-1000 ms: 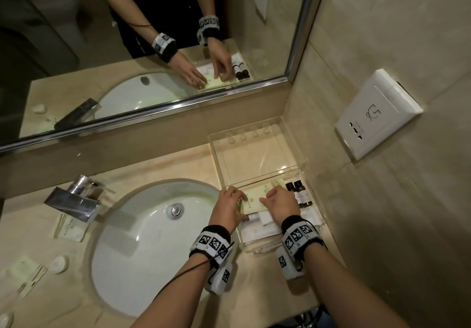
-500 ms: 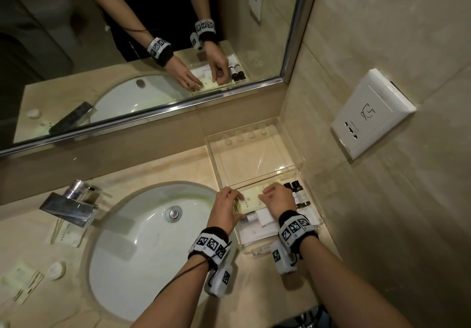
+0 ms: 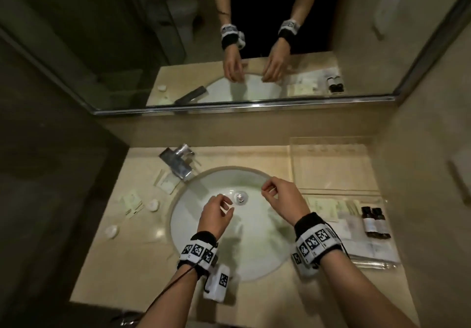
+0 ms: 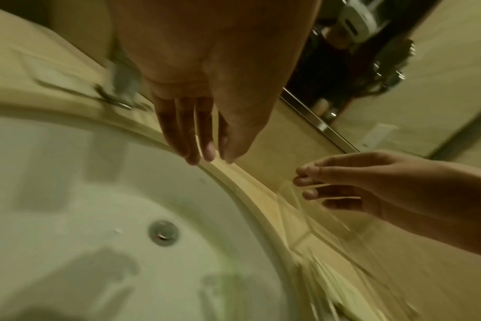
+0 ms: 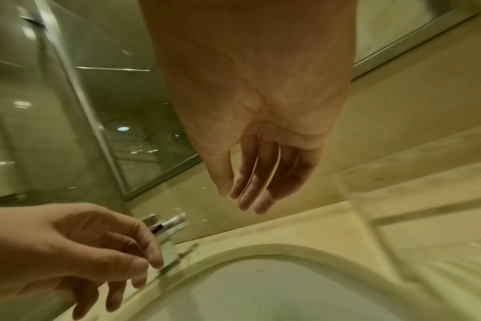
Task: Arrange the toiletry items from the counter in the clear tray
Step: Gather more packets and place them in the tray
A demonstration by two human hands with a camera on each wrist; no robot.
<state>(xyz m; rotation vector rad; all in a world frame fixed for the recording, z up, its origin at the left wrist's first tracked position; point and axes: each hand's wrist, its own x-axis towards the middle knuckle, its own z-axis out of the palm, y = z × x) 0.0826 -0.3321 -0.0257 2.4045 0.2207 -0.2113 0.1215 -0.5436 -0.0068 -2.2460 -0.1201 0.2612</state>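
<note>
Toiletry packets [image 3: 132,204] lie well left of our loose, empty hands [image 3: 215,213] over the sink [image 3: 254,264]; w/ a hasty reach we may knock one in.

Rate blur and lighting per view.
Head: dim, wide-angle bend, mild smear, left hand and right hand readable over the sink. Left wrist: streaked motion blur on the clear tray. Right wrist: faucet soft, mirror glare spots.
</note>
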